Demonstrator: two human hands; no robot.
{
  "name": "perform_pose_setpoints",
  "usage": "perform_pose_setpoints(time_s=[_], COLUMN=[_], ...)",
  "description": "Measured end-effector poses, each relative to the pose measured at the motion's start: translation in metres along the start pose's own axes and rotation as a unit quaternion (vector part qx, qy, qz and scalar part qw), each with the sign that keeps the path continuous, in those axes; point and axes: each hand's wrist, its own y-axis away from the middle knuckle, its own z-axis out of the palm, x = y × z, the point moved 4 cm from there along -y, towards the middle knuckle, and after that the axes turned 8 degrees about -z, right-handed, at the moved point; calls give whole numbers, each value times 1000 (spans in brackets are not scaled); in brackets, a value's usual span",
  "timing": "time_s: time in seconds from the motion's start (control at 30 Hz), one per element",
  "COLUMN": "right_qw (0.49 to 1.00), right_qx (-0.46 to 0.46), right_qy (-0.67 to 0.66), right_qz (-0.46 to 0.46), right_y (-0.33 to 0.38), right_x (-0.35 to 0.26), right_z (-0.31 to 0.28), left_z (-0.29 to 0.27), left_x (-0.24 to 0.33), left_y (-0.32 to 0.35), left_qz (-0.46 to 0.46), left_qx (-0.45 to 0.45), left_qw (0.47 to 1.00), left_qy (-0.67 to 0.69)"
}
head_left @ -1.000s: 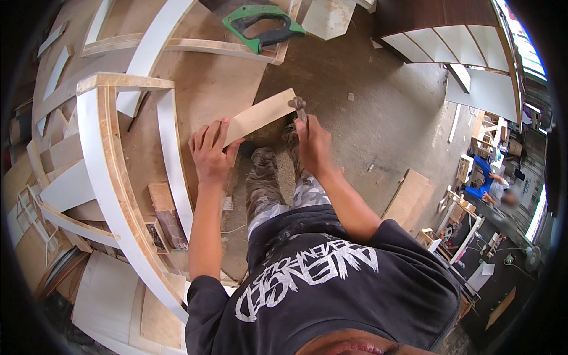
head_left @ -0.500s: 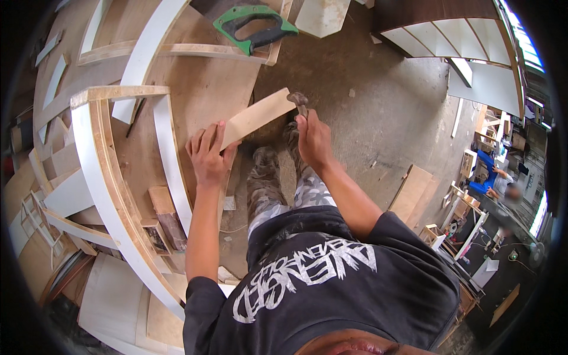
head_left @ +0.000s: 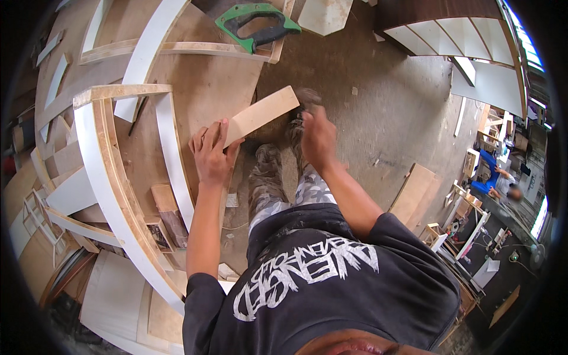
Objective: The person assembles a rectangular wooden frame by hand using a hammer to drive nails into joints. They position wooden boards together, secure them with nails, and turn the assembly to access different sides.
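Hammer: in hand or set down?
In hand: the hammer, its head blurred, juts from the closed right hand near the far end of the pale board.

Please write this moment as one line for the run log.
left hand: holds pale wooden piece | right hand: holds hammer, blurred, near piece's right end, contact unclear | beyond: green-and-black saw handle

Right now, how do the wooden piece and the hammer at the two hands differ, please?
The wooden piece is pale and straight-edged; the hammer has a dark head. The wooden piece shows sharply, while the hammer is blurred. The left hand holds the wooden piece; the right hand grips the hammer. Both are in hand.
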Motion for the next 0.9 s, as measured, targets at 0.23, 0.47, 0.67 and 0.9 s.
perform_pose_setpoints(time_s=[0.23, 0.47, 0.67, 0.9], right_qw=[998, 992, 990, 873], right_qx=[-45, -101, 49, -27], right_qy=[35, 78, -101, -374], right_qz=[-29, 1, 86, 313], right_y=[-6, -1, -11, -16], right_x=[3, 14, 10, 4], right_z=[7, 17, 8, 37], left_z=[1, 4, -1, -22], left_x=[-2, -1, 1, 19], left_y=[-3, -6, -7, 27], left_qz=[3, 21, -4, -68], left_qx=[0, 13, 3, 23], left_qw=[1000, 1000, 1000, 997], left_qy=[3, -12, 14, 16])
